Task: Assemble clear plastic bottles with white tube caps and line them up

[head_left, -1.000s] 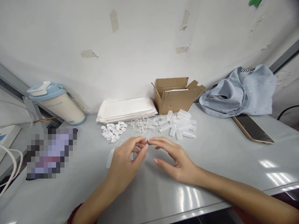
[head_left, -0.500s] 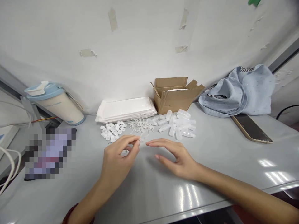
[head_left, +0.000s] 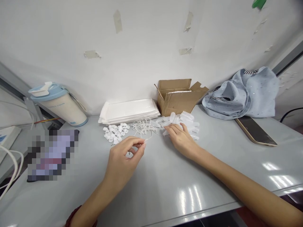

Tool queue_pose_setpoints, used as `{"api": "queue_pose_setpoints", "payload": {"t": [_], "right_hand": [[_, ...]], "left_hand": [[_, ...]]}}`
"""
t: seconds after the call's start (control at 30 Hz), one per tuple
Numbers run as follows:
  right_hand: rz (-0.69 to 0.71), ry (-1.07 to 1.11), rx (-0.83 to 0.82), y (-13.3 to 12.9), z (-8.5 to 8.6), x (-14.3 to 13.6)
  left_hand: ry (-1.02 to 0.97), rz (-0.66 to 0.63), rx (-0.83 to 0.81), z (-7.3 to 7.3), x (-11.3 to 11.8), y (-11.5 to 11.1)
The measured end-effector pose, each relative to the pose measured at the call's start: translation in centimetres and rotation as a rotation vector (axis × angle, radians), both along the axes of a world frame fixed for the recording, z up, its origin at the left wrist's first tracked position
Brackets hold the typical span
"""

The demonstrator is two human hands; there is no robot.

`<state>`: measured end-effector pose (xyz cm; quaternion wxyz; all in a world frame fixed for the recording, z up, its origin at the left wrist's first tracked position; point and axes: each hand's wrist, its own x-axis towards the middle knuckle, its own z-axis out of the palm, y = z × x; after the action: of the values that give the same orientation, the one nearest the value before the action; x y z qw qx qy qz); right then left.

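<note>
My left hand (head_left: 125,157) is closed in a pinch, with thumb and fingertips on the end of a thin white string (head_left: 149,137). That string runs back toward a tangled heap of white string (head_left: 143,126). Something small and pale shows behind the curled fingers, too hidden to name. My right hand (head_left: 181,138) reaches over a pile of translucent plastic tubes (head_left: 187,116), fingers apart and bent down among them. It covers part of the pile, and I see no tube gripped. Small white plastic caps (head_left: 115,132) lie in a cluster left of the string.
Behind the small parts are a stack of white flat sheets (head_left: 130,108) and an open cardboard box (head_left: 181,104). A tumbler (head_left: 63,105) and a blurred-out item (head_left: 53,156) sit at left. On the right lie a blue cloth bag (head_left: 255,94) and a phone (head_left: 257,130).
My right hand has moved away from my left, forward and right, onto the tube pile. My left hand keeps its pinch on the string and has shifted slightly right in view.
</note>
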<state>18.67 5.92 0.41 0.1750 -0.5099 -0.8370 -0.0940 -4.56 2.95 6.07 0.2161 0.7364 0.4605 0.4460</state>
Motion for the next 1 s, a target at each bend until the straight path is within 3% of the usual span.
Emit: {"api": "queue_pose_setpoints", "payload": {"t": [0.27, 0.4, 0.57, 1.0], "right_hand": [[0.059, 0.018, 0.028, -0.1, 0.3, -0.3], [0.203, 0.28, 0.041, -1.3, 1.3, -1.1], [0.34, 0.534, -0.076, -3.2, 2.3, -2.3], [0.38, 0.521, -0.136, -4.4, 2.8, -3.0]], "left_hand": [[0.064, -0.053, -0.009, -0.6, 0.3, -0.2], [0.085, -0.061, -0.007, -1.0, 0.4, -0.1], [0.141, -0.079, 0.048, -1.5, 0.5, 0.1], [0.214, -0.191, 0.227, -1.7, 0.8, -0.3]]}}
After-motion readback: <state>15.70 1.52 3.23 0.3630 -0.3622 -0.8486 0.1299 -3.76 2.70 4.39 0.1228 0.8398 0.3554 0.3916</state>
